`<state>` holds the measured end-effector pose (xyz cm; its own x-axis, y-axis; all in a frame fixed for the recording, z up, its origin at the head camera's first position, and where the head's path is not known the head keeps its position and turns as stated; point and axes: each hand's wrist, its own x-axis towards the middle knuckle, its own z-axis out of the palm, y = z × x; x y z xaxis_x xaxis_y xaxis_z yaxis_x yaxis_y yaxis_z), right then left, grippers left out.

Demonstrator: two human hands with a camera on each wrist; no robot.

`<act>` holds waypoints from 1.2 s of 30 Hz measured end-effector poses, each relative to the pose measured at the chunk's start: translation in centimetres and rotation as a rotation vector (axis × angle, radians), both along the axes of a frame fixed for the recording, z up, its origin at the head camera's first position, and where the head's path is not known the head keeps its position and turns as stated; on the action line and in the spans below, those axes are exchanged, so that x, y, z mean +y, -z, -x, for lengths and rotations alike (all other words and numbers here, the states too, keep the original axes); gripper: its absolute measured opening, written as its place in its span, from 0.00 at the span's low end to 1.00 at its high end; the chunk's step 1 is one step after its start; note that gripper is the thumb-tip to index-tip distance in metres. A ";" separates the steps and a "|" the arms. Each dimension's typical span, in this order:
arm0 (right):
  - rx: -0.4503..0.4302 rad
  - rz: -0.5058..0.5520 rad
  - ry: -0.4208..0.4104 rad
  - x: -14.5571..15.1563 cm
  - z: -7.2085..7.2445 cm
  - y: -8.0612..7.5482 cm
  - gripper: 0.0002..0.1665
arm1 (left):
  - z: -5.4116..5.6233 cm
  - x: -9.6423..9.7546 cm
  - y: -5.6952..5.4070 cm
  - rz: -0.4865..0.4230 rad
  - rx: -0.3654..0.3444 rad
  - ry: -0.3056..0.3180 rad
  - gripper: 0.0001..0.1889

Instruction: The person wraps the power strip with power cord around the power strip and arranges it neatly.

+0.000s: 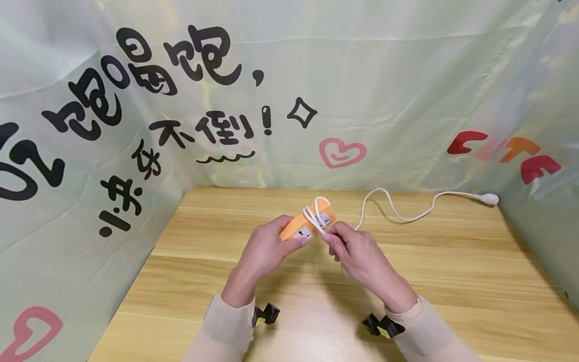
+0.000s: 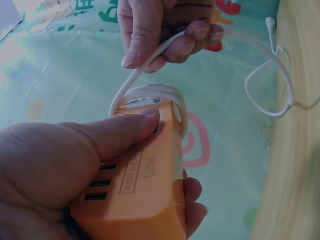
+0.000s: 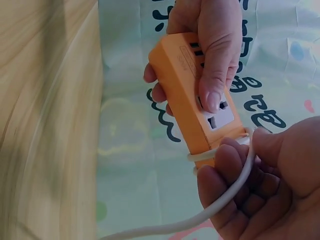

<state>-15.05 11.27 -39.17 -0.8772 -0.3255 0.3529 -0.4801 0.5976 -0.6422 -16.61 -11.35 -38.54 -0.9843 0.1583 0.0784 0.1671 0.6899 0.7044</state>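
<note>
Left grip [image 1: 267,247] clasps one orange power strip [image 2: 150,195]; right grip [image 1: 362,254] pinches one white cord [image 3: 200,217] looped round it; one plug [image 1: 490,199] lies on one surface [image 1: 475,261].

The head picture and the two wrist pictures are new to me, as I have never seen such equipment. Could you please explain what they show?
There is no machine here: each grip is a person's bare hand. The head picture comes from a camera worn on the head, looking forward and down. The other two come from one camera on each wrist, showing that hand's work closely.

The left hand holds an orange power strip. The right hand pinches a white cord, which is looped around one end of the strip. The rest of the cord lies on the wooden table, ending in what looks like a plug near the far right corner. Behind hangs a printed cloth.
</note>
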 end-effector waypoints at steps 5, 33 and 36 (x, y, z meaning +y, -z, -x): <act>0.029 0.016 -0.027 -0.1 0.0 0.1 0.07 | 0.1 -0.3 -0.3 -0.025 -0.004 -0.034 0.22; -0.006 -0.081 0.030 0.2 0.3 0.3 0.15 | 0.2 -0.7 -0.6 -0.078 -0.028 -0.047 0.22; 0.033 -0.140 0.064 0.3 0.6 0.5 0.18 | 0.1 -0.7 -0.7 -0.081 -0.020 -0.041 0.22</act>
